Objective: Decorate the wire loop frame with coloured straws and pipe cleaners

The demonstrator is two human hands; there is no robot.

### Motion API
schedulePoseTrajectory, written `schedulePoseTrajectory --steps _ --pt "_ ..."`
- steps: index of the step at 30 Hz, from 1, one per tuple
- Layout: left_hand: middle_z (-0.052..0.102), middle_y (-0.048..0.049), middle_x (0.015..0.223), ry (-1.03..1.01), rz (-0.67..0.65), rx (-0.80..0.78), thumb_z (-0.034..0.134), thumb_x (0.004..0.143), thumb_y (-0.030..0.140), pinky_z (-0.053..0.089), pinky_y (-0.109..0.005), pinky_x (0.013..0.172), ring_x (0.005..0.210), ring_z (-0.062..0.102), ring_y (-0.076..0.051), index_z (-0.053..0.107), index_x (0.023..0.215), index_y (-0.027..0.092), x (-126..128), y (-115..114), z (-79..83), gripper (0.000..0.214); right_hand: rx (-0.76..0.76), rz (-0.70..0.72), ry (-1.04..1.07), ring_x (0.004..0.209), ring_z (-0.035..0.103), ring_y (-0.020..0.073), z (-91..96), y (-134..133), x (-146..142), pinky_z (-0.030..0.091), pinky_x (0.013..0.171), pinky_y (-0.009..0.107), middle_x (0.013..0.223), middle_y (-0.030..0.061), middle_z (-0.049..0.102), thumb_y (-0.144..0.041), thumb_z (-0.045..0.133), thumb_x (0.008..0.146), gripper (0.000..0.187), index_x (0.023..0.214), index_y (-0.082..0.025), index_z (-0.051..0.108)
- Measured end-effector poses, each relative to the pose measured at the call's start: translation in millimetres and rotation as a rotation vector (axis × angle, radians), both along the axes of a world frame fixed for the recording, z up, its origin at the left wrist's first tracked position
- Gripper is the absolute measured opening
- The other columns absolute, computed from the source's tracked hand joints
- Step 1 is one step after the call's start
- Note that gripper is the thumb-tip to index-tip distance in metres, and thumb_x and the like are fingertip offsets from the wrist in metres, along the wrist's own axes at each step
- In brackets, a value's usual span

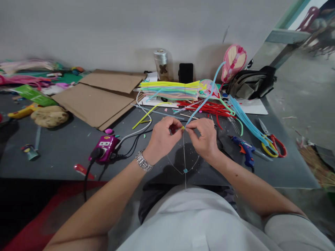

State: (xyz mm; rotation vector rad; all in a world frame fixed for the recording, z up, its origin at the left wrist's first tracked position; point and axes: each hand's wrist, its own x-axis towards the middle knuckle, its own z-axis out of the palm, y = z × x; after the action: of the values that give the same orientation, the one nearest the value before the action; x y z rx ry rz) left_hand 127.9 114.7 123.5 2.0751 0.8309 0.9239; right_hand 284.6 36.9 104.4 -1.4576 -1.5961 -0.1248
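In the head view, both hands meet just above the near part of the table. My left hand [164, 137] is closed in a pinch on a tiny yellow piece [183, 128], too small to make out well. My right hand [205, 137] pinches the lower end of a light-blue pipe cleaner [206, 97], which curves up and away to the right. The two sets of fingertips almost touch. Below them runs a thin pale wire [184, 150] with a small blue bit [185, 170] on it, and finer curved wires branch to either side.
Behind lie a bundle of coloured pipe cleaners [170, 91], red pipe cleaners [206, 108] and cardboard sheets [96, 97]. A glue gun [244, 150] and scissors [272, 139] lie right, near blue pipe cleaners [248, 120]. A purple power socket [106, 148] with cords sits left, by a stone [49, 116].
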Motion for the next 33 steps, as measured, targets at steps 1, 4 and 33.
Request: schedulePoseTrajectory --steps 1,4,33 --pt "0.065 -0.0001 0.075 0.001 0.002 0.000 0.067 0.080 0.017 0.046 -0.027 0.065 0.070 0.059 -0.014 0.065 0.081 0.018 0 0 0.1 0.002 -0.007 -0.010 0.000 0.087 0.066 0.0210 -0.2 -1 -1 0.040 0.087 0.040 0.087 0.0017 0.074 -0.020 0.061 0.094 0.010 0.086 -0.024 0.064" --pt "0.066 -0.0002 0.076 -0.003 0.015 0.006 0.067 0.079 0.017 0.048 -0.027 0.065 0.068 0.058 -0.014 0.065 0.081 0.018 0 -2 0.4 0.003 -0.019 -0.018 -0.007 0.088 0.066 0.0206 -0.2 -2 -4 0.040 0.088 0.040 0.088 0.0015 0.074 -0.020 0.060 0.095 0.011 0.085 -0.024 0.064" --pt "0.070 -0.0022 0.073 -0.095 -0.075 -0.212 0.072 0.078 0.028 0.046 -0.025 0.058 0.064 0.059 -0.014 0.072 0.085 0.017 10 -9 18.2 0.013 -0.143 0.074 0.079 0.083 0.062 0.0198 24.9 -10 19 0.040 0.081 0.036 0.084 0.0020 0.069 -0.016 0.060 0.092 0.009 0.087 -0.021 0.066"
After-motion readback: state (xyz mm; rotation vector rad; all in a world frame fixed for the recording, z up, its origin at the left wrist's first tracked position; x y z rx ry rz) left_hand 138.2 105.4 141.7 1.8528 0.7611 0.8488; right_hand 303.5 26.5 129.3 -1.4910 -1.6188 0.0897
